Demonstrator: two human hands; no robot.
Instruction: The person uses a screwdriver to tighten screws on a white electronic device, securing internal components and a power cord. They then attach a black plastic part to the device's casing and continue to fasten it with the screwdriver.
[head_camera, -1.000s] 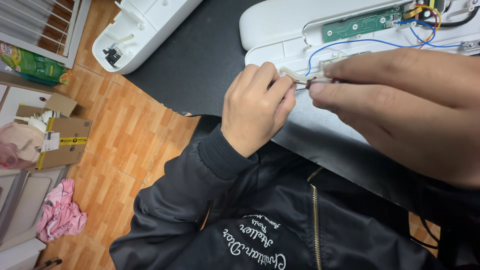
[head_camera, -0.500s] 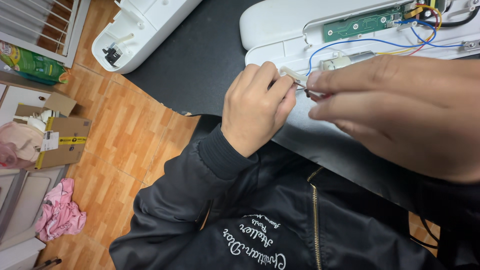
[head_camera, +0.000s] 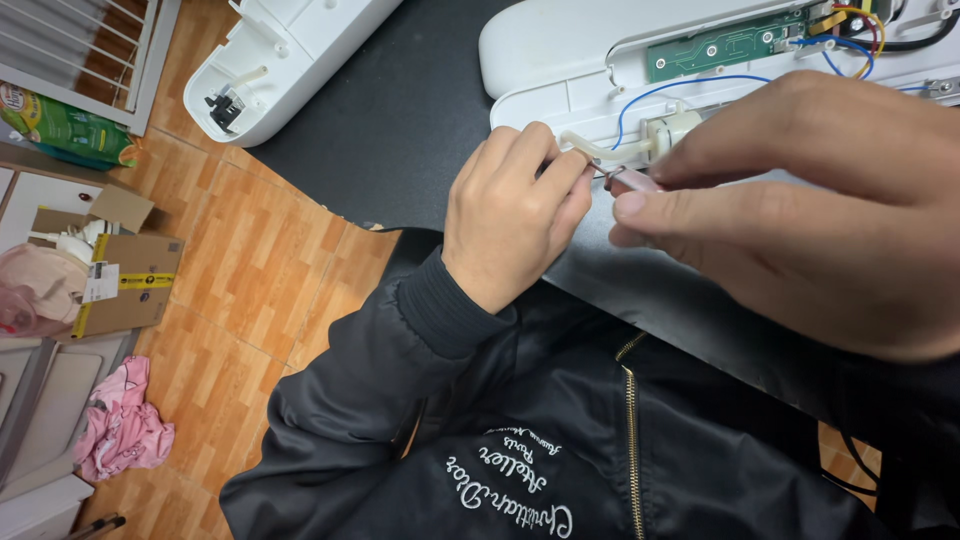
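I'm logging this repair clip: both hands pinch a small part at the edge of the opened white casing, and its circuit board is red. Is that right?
Not quite: the circuit board is green, not red, as the head view shows. The rest holds: the left hand and right hand pinch a small part at the edge of the opened white casing.

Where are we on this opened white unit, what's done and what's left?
Done: the white housing lies open, its green circuit board and blue wire exposed, and a separate white cover sits aside on the black table. In hand: the left hand pinches a small cream plastic part while the right hand holds a thin tool at it. Left: the wiring is uncovered and the cover is off.
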